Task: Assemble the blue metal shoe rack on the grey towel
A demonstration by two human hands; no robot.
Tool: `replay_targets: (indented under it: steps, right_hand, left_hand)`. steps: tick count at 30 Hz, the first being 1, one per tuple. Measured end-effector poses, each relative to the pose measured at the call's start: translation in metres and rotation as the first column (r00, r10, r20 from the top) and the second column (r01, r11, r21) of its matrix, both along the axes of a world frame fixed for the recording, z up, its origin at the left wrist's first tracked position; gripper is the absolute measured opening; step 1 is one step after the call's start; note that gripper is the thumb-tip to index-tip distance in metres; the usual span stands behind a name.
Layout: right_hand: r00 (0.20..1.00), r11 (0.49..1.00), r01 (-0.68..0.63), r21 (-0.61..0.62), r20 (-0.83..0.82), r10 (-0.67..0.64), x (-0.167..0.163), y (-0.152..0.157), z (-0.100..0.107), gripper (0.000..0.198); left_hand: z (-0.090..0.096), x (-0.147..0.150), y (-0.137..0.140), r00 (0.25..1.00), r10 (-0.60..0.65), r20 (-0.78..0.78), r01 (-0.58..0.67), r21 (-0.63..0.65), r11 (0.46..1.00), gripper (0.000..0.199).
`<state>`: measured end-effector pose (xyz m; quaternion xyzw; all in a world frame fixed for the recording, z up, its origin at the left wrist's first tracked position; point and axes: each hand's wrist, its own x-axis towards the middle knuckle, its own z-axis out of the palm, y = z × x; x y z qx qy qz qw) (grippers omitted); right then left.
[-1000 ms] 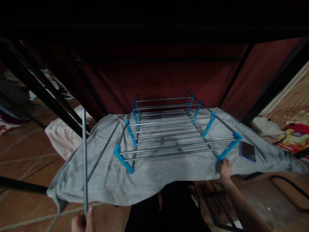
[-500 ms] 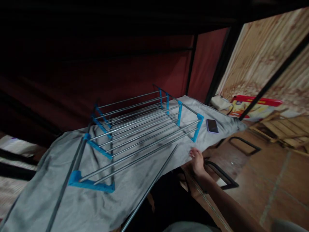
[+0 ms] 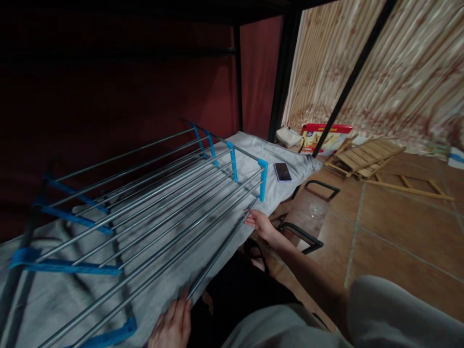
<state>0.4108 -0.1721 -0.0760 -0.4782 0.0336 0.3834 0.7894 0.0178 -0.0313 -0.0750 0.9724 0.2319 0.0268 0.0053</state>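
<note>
A thin grey metal tube point(image 3: 220, 251) slants across the front edge of the grey cloth. My left hand point(image 3: 171, 325) is closed around its near end. At the far end, my right hand point(image 3: 260, 223) has its fingers against the tube, which lies between thumb and fingertips. Just beyond the tube stands a rack point(image 3: 170, 232) of parallel metal bars with blue plastic end pieces point(image 3: 263, 180). The tube's far tip comes close to the lower end of the right front blue piece; I cannot tell if they touch.
The rack rests on a grey cloth point(image 3: 250, 145) over a bed. A phone point(image 3: 282, 172) lies at its right. On the tiled floor are a black-framed item point(image 3: 308, 212), folded wooden slats point(image 3: 369, 155) and a red and yellow box point(image 3: 324, 137). A dark post point(image 3: 355, 77) rises at the right.
My view has shifted right and nearer. My left hand has come into sight on the tube's near end. My right hand has gone from empty beside the tube to its far end.
</note>
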Motion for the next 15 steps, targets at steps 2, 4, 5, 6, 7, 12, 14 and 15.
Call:
replay_targets:
  steps: [2, 4, 5, 6, 7, 12, 14, 15]
  right_hand:
    - [1.000, 1.000, -0.009, -0.025, -0.029, 0.008, 0.007, 0.001, -0.001, 0.012]
    - [0.999, 0.999, -0.018, -0.050, -0.038, 0.016, 0.010, 0.001, -0.002, 0.013]
    - [0.999, 0.998, -0.023, -0.062, -0.043, 0.021, 0.011, 0.001, -0.003, 0.014]
    - [0.999, 0.997, -0.029, -0.072, -0.048, 0.026, 0.011, 0.001, -0.004, 0.014]
    - [0.998, 0.996, -0.034, -0.080, -0.051, 0.030, 0.012, 0.001, -0.005, 0.015]
    - [0.999, 0.995, -0.037, -0.096, -0.043, 0.033, 0.016, -0.002, -0.004, 0.014]
    - [0.999, 0.994, -0.043, -0.101, -0.034, 0.040, 0.019, -0.004, -0.003, 0.013]
    - [0.998, 0.993, -0.049, -0.105, -0.031, 0.046, 0.021, -0.005, -0.002, 0.013]
  left_hand:
    - [0.000, 0.007, 0.008, 0.999, -0.023, -0.026, 0.024, 0.020, 1.000, 0.058]
    - [0.001, 0.012, 0.013, 0.999, -0.019, -0.040, 0.020, 0.041, 0.999, 0.056]
    - [0.001, 0.014, 0.015, 0.999, -0.014, -0.040, 0.016, 0.053, 0.998, 0.053]
    - [0.001, 0.016, 0.016, 0.999, -0.014, -0.036, 0.016, 0.068, 0.998, 0.050]
    - [0.002, 0.018, 0.017, 0.999, -0.018, -0.027, 0.021, 0.088, 0.996, 0.048]
    - [0.003, 0.029, 0.019, 0.995, -0.086, 0.058, 0.072, 0.211, 0.975, 0.040]
    - [0.003, 0.034, 0.020, 0.989, -0.100, 0.108, 0.076, 0.203, 0.976, 0.040]
    - [0.003, 0.036, 0.020, 0.986, -0.083, 0.146, 0.056, 0.181, 0.982, 0.039]
